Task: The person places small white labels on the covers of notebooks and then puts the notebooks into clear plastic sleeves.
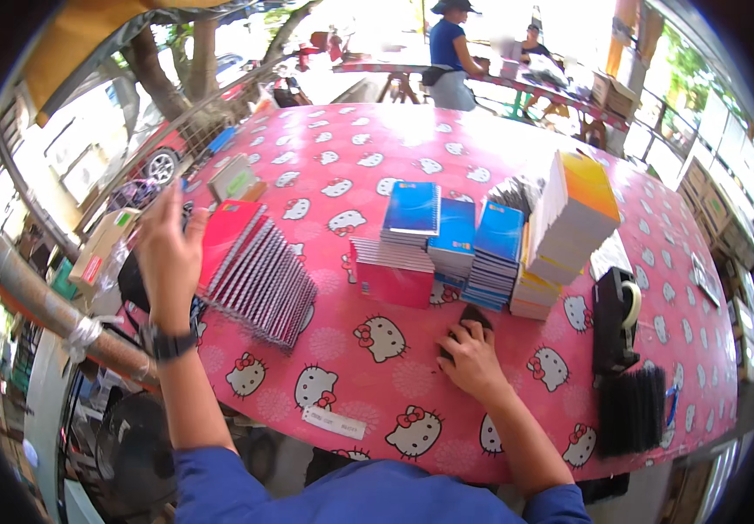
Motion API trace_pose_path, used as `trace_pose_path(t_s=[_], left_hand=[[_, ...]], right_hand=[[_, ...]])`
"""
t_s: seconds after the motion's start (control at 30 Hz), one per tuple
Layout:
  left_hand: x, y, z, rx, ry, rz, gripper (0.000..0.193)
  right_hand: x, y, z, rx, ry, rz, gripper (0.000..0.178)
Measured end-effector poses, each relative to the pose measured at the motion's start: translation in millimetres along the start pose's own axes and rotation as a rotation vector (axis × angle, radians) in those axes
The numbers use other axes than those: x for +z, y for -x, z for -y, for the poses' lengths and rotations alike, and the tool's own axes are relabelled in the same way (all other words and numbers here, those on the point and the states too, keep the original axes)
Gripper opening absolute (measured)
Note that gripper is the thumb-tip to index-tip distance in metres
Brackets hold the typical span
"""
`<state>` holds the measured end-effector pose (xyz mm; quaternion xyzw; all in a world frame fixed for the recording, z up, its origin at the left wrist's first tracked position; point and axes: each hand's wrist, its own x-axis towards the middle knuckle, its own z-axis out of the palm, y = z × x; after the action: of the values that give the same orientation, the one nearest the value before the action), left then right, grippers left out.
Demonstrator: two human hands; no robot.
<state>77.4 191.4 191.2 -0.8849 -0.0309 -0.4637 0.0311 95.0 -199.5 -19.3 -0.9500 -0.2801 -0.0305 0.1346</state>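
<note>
My left hand [172, 258] is raised at the table's left edge, fingers stretched out and holding nothing that I can see. Right beside it leans a tall stack of red spiral notebooks [259, 272]. Near the middle, my right hand [475, 360] has its fingers curled over a small dark object [480, 318] on the tabletop; its kind is not clear. Just beyond that hand stand blue spiral notebooks [412, 210] in several piles, with a pile of red notebooks [394, 275] under the left one. A tall stack of yellow-topped pads or books [573, 218] rises to their right.
A pink patterned cloth [447, 393] covers the table. On the right are a black tape dispenser [614, 314] and a black-bristled brush [632, 410]. A white paper slip [333, 422] lies near the front edge. A metal rail [54, 314] runs along the left; two people are at a far table.
</note>
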Motion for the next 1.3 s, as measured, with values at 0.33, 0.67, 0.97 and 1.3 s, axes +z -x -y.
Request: trace_pose_path(t_s=[0.33, 0.67, 0.97, 1.3], left_hand=[[156, 97, -167, 0.397, 0.708, 0.175, 0.022], [178, 85, -168, 0.358, 0.792, 0.291, 0.015], [179, 77, -166, 0.36, 0.835, 0.329, 0.013], [88, 89, -172, 0.093, 1.08, 0.59, 0.012]], right_hand=[[-77, 94, -42, 0.417, -0.328, -0.38, 0.023], [-50, 180, -84, 0.845, 0.018, -0.446, 0.032], [-62, 188, -101, 0.769, 0.095, -0.544, 0.023], [-117, 126, -42, 0.504, -0.397, -0.611, 0.013]])
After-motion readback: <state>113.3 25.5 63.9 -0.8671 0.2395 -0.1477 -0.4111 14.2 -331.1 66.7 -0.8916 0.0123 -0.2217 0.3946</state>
